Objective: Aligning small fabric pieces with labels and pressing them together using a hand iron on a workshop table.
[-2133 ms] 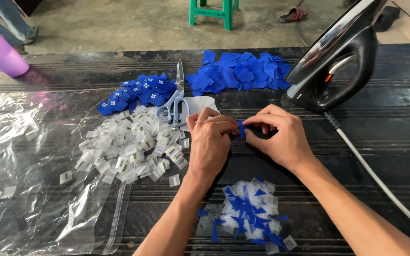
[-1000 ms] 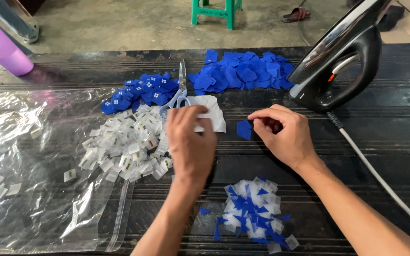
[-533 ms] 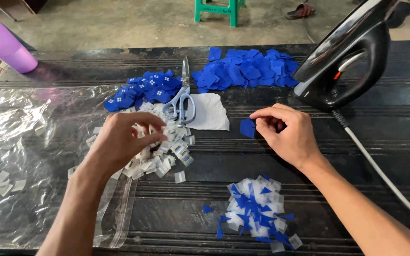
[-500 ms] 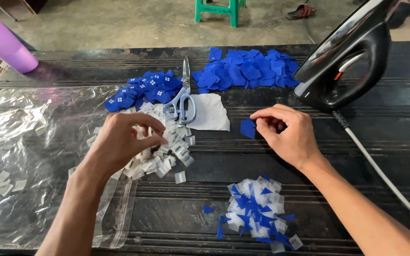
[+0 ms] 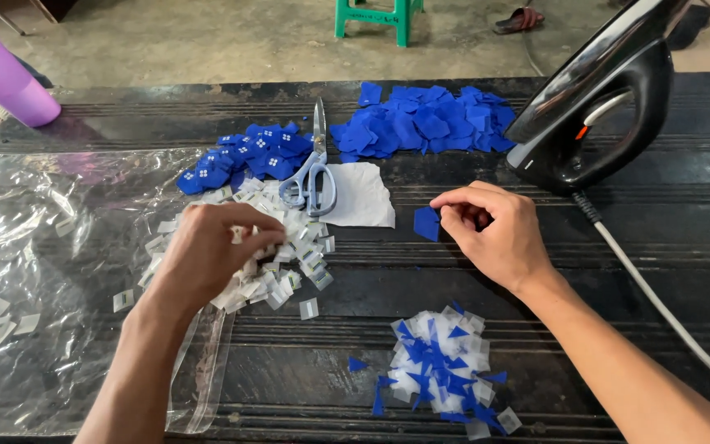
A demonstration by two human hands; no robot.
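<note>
Resting on the dark ribbed table (image 5: 618,271), the left hand (image 5: 207,255) curls its fingertips into the heap of small white tags (image 5: 277,259) at about 9 o'clock from the middle of the view; whether a tag is actually pinched I cannot tell, since the fingers hide it. The right hand (image 5: 499,234), at 3 o'clock of that heap, pinches a small blue fabric square (image 5: 426,223) narrowly between thumb and forefinger, the square lying flat on the table.

A clear plastic bag (image 5: 51,247) lies open and flat at 9 o'clock, holding only a few stray white tags near its left edge; part of the white heap sits on its right side.

Two seconds ago both hands met at the middle over the blue square; since then the left hand has swung away to the white heap, while the right has stayed on the square.

At 12 o'clock lies a pile of plain blue squares (image 5: 429,127); at 11 o'clock, a smaller pile of blue pieces with white marks (image 5: 244,156). Grey-handled scissors (image 5: 312,168) lie between them, partly on a white sheet (image 5: 363,201). At 6 o'clock sits a mixed heap of blue and white scraps (image 5: 441,370). A black iron (image 5: 597,107) stands at 2 o'clock, its cord (image 5: 659,304) trailing toward 4 o'clock.
</note>
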